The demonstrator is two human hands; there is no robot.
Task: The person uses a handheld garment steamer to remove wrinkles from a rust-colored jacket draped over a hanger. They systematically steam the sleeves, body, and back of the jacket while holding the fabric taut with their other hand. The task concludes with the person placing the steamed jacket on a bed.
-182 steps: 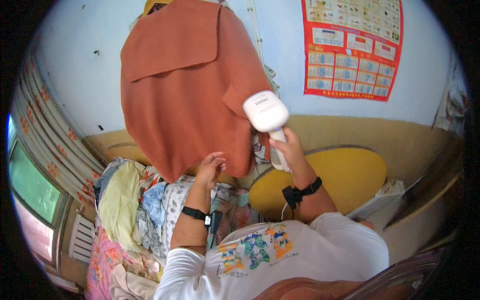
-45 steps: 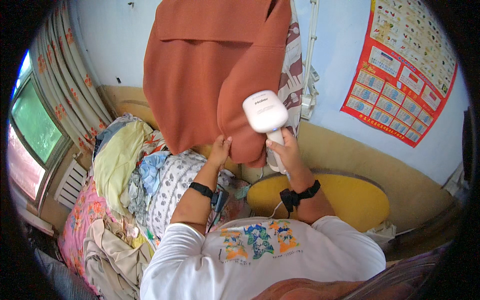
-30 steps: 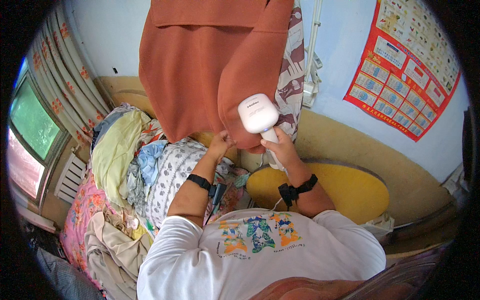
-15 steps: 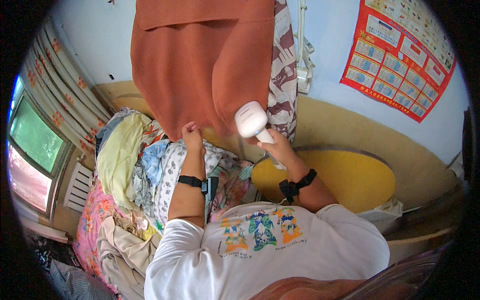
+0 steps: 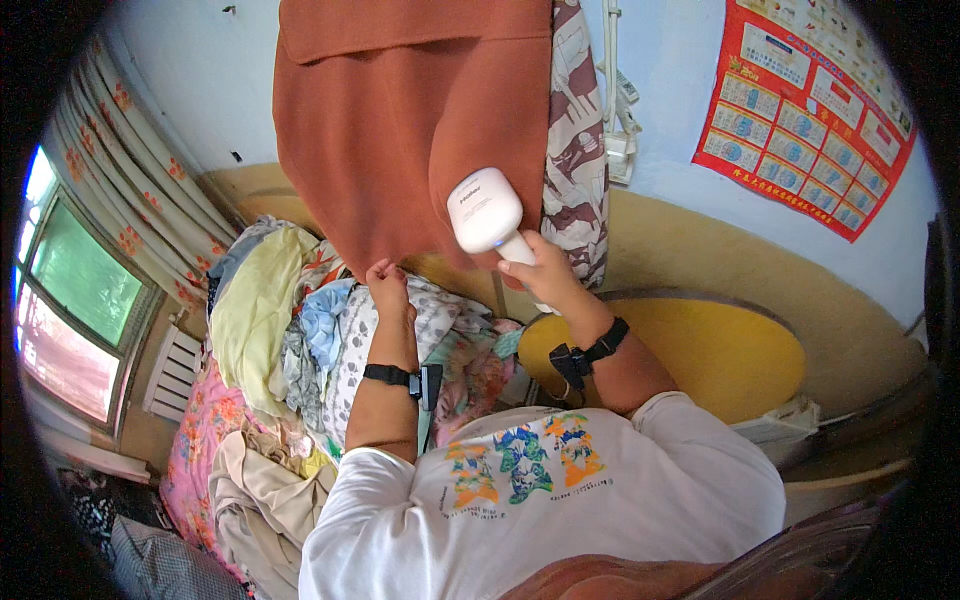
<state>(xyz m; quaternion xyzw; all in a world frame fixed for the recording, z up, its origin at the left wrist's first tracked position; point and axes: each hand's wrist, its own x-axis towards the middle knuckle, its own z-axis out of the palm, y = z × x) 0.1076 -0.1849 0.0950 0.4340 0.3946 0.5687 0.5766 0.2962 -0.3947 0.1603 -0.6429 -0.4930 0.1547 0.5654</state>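
Note:
A rust-brown coat (image 5: 400,130) hangs against the wall in front of me. My right hand (image 5: 550,275) is wrapped round the handle of a pale pink-white handheld garment steamer (image 5: 484,212). The steamer's broad head is in front of the coat's lower right part; whether it touches the cloth I cannot tell. A small blue light glows where head and handle meet. At the coat's bottom edge my left hand (image 5: 389,288) has its fingers closed on the hem, which draws down to a point there.
Behind the coat hangs a patterned brown-and-white cloth (image 5: 578,150). Heaped clothes (image 5: 262,320) cover the bed at left, beside a curtained window (image 5: 85,290). A yellow rounded board (image 5: 700,350) stands at right, below a red wall calendar (image 5: 800,130).
The steamer and my right hand have moved up and to the left over the coat. My left hand stays at the hem. The whole view has shifted slightly.

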